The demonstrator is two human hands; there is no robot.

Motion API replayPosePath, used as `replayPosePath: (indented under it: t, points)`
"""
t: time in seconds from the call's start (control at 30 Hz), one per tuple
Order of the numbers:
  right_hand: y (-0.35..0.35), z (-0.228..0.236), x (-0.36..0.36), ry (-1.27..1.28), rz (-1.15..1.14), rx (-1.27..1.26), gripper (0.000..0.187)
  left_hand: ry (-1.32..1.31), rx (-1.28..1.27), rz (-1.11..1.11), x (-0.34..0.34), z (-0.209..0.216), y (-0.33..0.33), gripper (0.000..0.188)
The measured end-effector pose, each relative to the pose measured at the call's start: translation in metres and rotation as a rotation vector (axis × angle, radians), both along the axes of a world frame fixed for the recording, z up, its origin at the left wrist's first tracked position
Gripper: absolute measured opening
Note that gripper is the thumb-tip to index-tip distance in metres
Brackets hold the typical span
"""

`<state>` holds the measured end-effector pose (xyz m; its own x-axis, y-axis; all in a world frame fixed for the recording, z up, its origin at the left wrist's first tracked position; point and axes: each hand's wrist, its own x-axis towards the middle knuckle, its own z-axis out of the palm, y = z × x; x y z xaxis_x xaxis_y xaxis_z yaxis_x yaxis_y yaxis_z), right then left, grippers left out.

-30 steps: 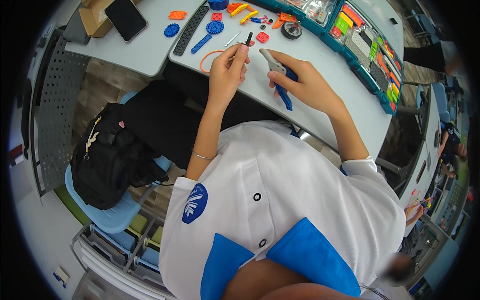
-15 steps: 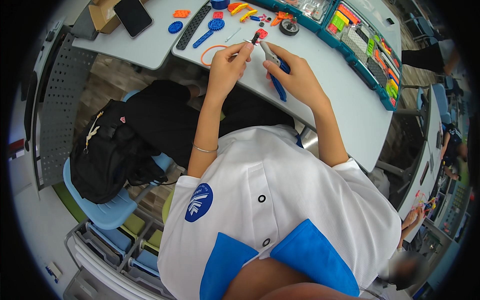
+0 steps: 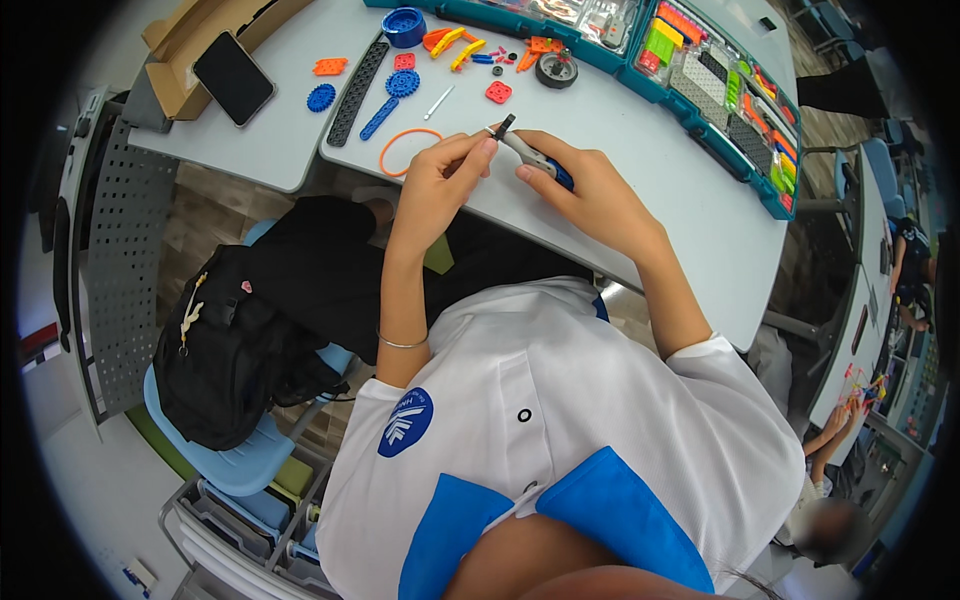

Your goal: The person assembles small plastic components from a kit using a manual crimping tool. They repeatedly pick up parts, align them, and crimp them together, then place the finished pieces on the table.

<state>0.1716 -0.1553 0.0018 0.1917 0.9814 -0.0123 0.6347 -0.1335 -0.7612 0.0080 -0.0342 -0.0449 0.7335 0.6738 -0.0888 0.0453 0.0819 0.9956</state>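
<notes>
My left hand [image 3: 440,185] pinches a small black part [image 3: 504,127] between thumb and fingertips, over the near edge of the white table [image 3: 620,170]. A thin pale piece shows beside it, too small to name. My right hand [image 3: 600,200] is closed round blue-handled pliers [image 3: 530,153] with a grey head. Their tip meets the black part at my left fingertips; whether the jaws grip it I cannot tell. Beyond my hands lie an orange rubber band [image 3: 388,150], a thin metal shaft [image 3: 438,102] and a red square plate [image 3: 498,92].
Farther back lie a black perforated beam [image 3: 357,95], blue gears [image 3: 402,83], a blue wheel hub [image 3: 404,27] and a black wheel [image 3: 556,69]. A teal parts case [image 3: 690,105] stands open at the right. A phone [image 3: 234,78] and cardboard box [image 3: 185,85] are at left.
The pliers have turned and come closer to the left hand, their tip now against the black part. Their handles have drawn in under my right hand. The whole view has shifted slightly.
</notes>
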Motion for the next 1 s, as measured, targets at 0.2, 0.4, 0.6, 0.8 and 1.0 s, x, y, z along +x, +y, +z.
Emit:
replayPosePath:
  t: [0.2, 0.4, 0.6, 0.8, 1.0]
  points:
    - [-0.003, 0.001, -0.008, 0.172, -0.057, -0.035, 0.041, -0.058, -0.025, -0.026, -0.002, 0.004, -0.004, 0.038]
    - [-0.006, 0.015, -0.006, 0.220, -0.069, -0.149, 0.041, -0.081, 0.124, 0.100, 0.003, 0.017, -0.022, 0.038]
    - [-0.006, 0.012, -0.006, 0.325, -0.076, -0.078, 0.043, -0.035, 0.198, 0.079, 0.001, 0.022, -0.016, 0.034]
    - [-0.002, 0.018, -0.002, 0.410, -0.097, -0.121, 0.044, -0.044, 0.228, 0.098, 0.008, 0.023, -0.012, 0.032]
    - [0.003, 0.021, 0.005, 0.549, -0.132, -0.226, 0.043, -0.031, 0.240, 0.068, 0.016, 0.020, -0.006, 0.032]
